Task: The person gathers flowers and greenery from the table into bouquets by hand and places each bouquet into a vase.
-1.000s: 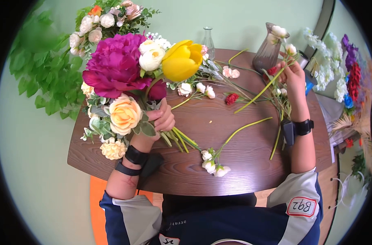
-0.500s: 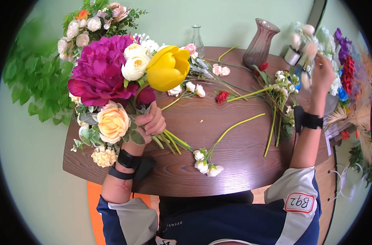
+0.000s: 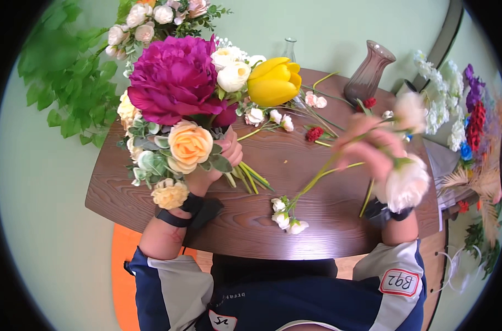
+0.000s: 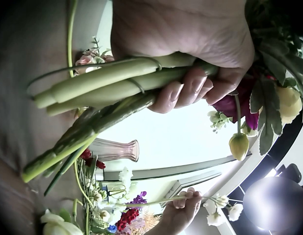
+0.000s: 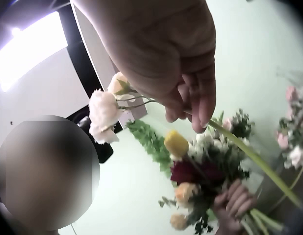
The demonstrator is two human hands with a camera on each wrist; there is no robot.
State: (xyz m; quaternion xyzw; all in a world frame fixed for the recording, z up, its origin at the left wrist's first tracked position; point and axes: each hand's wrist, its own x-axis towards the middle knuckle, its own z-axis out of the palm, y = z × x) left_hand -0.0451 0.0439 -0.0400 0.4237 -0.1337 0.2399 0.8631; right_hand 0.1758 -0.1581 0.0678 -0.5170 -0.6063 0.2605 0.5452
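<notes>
The left hand (image 3: 222,151) grips the stems of a bouquet with a magenta peony (image 3: 174,80), a yellow tulip (image 3: 275,81), white blooms and a peach rose (image 3: 190,146). In the left wrist view, its fingers curl round thick green stems (image 4: 112,83). The right hand (image 3: 372,149), blurred in the head view, holds a spray of pale blooms (image 3: 408,183) over the table's right half. In the right wrist view, the right hand (image 5: 166,54) pinches its green stem (image 5: 259,159), with pale flowers (image 5: 103,113) on the other side of the fingers.
On the wooden table (image 3: 251,220) lie a white-flowered stem (image 3: 281,221), red blooms (image 3: 314,133) and small pale flowers. A purple-grey vase (image 3: 370,71) and a clear bottle (image 3: 289,49) stand at the back. Leafy greenery (image 3: 69,71) hangs at left; more flowers (image 3: 474,121) are at right.
The right hand has come back from the far right toward the table's middle, now holding pale blooms. The green stem it held a second ago was left on the table. The left hand keeps its grip.
</notes>
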